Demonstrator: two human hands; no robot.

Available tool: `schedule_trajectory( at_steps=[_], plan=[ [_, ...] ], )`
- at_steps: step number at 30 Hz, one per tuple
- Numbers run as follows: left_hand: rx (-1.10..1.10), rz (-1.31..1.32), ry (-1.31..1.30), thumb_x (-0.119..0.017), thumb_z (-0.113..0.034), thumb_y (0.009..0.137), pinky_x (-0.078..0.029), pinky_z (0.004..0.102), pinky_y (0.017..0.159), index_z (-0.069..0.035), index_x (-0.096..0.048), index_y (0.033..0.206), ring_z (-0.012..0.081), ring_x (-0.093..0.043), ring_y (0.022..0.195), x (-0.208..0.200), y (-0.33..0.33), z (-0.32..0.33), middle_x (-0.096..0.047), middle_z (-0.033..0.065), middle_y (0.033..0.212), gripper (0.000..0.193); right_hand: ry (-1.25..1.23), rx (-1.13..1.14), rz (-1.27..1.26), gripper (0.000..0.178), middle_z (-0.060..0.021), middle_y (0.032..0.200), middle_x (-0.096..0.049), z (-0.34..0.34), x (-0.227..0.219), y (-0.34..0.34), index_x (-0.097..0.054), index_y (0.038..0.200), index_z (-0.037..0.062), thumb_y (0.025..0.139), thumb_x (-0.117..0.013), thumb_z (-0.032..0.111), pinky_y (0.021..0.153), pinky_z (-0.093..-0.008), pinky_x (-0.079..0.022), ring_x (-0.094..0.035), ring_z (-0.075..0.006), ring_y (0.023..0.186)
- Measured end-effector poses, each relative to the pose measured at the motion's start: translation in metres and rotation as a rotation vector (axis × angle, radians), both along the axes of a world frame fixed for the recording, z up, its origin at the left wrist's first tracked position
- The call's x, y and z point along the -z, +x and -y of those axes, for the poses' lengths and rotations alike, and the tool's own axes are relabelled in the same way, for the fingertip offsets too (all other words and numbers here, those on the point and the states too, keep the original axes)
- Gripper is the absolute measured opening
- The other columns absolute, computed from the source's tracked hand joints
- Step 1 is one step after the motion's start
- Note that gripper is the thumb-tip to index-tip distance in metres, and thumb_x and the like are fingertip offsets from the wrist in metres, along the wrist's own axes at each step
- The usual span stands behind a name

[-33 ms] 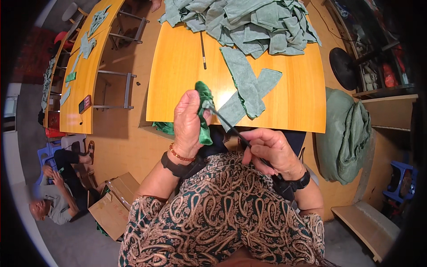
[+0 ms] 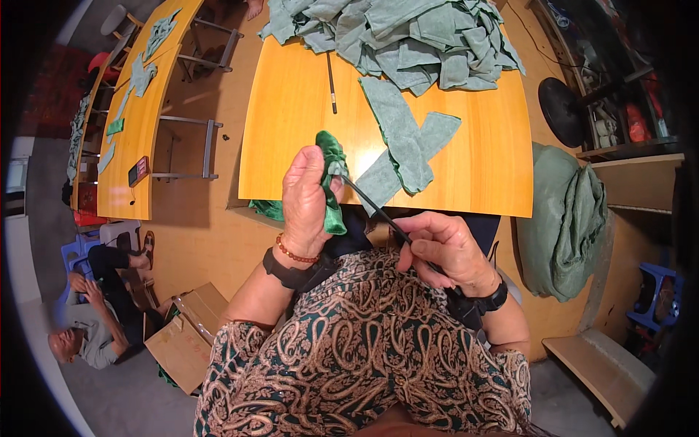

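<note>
Right of centre in the lower half of the frame, the right hand (image 2: 448, 251) is pinching a thin dark rod (image 2: 371, 206), thumb and fingers closing snugly on it. Just left of centre, the left hand (image 2: 306, 189) is holding a shiny green cloth piece (image 2: 331, 151) roughly upright, thumb in front; its other fingers are mostly hiding behind, so their exact closure: cannot tell. The rod's far end is meeting paler cloth (image 2: 338, 168) at the piece's middle; entry into a fold unclear. Risks, judged: a slackening left grip could be letting the cloth slip off the tip; a hard or skewed push could be snagging the fabric. Beyond, two grey-green strips (image 2: 397, 131) are lying crossed on the surface (image 2: 291, 102). Farther up, a second rod (image 2: 332, 84) is pointing toward the grey-green pile (image 2: 429, 44).
</note>
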State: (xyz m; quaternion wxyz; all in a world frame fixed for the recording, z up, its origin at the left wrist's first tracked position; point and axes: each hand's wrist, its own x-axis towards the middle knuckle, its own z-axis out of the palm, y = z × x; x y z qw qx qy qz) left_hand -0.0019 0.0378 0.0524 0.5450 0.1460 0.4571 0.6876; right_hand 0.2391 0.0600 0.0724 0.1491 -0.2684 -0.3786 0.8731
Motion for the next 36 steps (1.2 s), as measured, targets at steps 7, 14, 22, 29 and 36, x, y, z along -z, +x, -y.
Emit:
schedule_trajectory(
  at_steps=[7, 14, 22, 29, 36],
  plan=[
    [-0.004, -0.039, -0.050, -0.053, -0.030, 0.102, -0.037, 0.0181, 0.045, -0.005, -0.062, 0.107, 0.0051, -0.048, 0.058, -0.004, 0.004, -0.001, -0.056, -0.0011, 0.077, 0.026, -0.017, 0.051, 0.004, 0.036, -0.0130, 0.085, -0.070, -0.005, 0.011, -0.007, -0.057, 0.133, 0.0065, 0.099, -0.049, 0.001, 0.037, -0.0179, -0.033, -0.048, -0.0051, 0.043],
    [0.117, -0.064, -0.115, -0.054, -0.034, 0.102, -0.036, 0.0186, 0.045, -0.006, -0.061, 0.110, 0.0054, -0.048, 0.057, -0.007, 0.003, 0.004, -0.054, -0.0015, 0.074, 0.030, -0.020, -0.003, -0.010, 0.033, -0.0102, 0.081, -0.069, -0.015, 0.019, -0.009, -0.058, 0.131, 0.0041, 0.099, -0.051, 0.006, 0.038, -0.0179, -0.033, -0.047, -0.0049, 0.043],
    [0.152, -0.055, -0.003, -0.051, -0.036, 0.103, -0.037, 0.0198, 0.047, -0.010, -0.054, 0.108, 0.0068, -0.046, 0.055, -0.001, 0.011, 0.012, -0.050, -0.0013, 0.073, 0.027, 0.029, 0.174, 0.028, 0.034, -0.0082, 0.078, -0.067, -0.010, 0.012, -0.043, -0.057, 0.131, 0.0013, 0.097, -0.052, 0.005, 0.037, -0.0184, -0.033, -0.048, -0.0056, 0.043],
    [0.017, -0.097, 0.002, -0.053, -0.032, 0.102, -0.037, 0.0215, 0.046, -0.014, -0.052, 0.093, 0.0079, -0.047, 0.054, 0.004, -0.007, 0.010, -0.054, -0.0012, 0.076, 0.020, 0.011, 0.033, 0.059, 0.034, -0.0103, 0.080, -0.068, -0.011, -0.001, -0.022, -0.057, 0.132, 0.0024, 0.098, -0.051, 0.002, 0.036, -0.0182, -0.034, -0.048, -0.0049, 0.042],
    [0.012, -0.061, 0.010, -0.054, -0.032, 0.102, -0.037, 0.0219, 0.046, -0.014, -0.051, 0.091, 0.0083, -0.047, 0.054, 0.007, -0.005, 0.007, -0.054, -0.0006, 0.074, 0.021, -0.017, 0.053, 0.065, 0.034, -0.0104, 0.078, -0.068, -0.009, 0.005, -0.025, -0.060, 0.130, 0.0041, 0.098, -0.049, 0.001, 0.036, -0.0175, -0.033, -0.046, -0.0039, 0.041]
  ],
)
